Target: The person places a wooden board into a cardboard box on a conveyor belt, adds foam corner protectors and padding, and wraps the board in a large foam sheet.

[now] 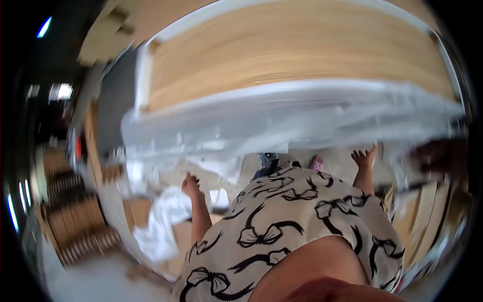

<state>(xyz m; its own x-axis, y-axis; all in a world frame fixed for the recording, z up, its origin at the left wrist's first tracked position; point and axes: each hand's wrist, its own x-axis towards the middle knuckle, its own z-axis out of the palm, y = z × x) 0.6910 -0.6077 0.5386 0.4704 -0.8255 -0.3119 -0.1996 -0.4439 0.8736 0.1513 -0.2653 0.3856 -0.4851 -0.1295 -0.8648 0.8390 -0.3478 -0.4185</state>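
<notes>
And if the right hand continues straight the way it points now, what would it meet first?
Probably the plastic film along the near edge of the panel; depth is unclear, so the right hand might pass beneath it.

Warm tan on the far side, that's the panel (302,48), white along its rim (142,75)! Nearer, the plastic sheeting (297,118) is milky grey-white. And here's the garment (297,216), cream, scattered all over with black-outlined bows (259,235)! White sheet (158,224) at left, brown stacks (76,224) further left, a flash of pink footwear (316,163)!
</notes>
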